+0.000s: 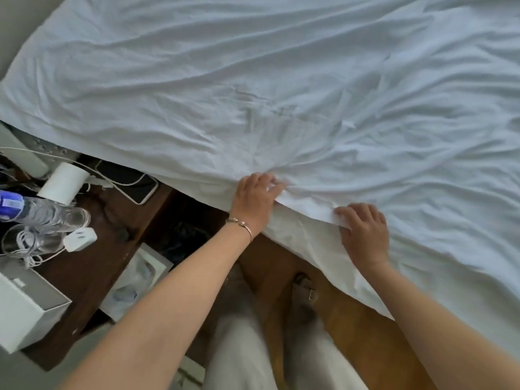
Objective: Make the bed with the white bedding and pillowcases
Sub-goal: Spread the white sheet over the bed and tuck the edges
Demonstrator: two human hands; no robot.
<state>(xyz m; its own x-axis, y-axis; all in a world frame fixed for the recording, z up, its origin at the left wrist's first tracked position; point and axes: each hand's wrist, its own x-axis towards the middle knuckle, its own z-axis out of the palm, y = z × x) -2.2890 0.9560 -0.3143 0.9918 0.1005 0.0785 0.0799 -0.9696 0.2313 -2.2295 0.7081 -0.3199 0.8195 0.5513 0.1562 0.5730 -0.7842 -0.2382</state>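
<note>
Gripping the white sheet (309, 94) edge, both hands pinch fabric: left (254, 199), right (364, 235); white box (25, 313) lies open.

left hand (254, 199) fingers curled (braceleted wrist) | right hand (364, 235) fingers curled

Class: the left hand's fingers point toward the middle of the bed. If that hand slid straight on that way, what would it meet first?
The left hand already grips the sheet at the bed's edge. Going on, it would probably meet only more rumpled sheet; nothing else shows in that line.
</note>
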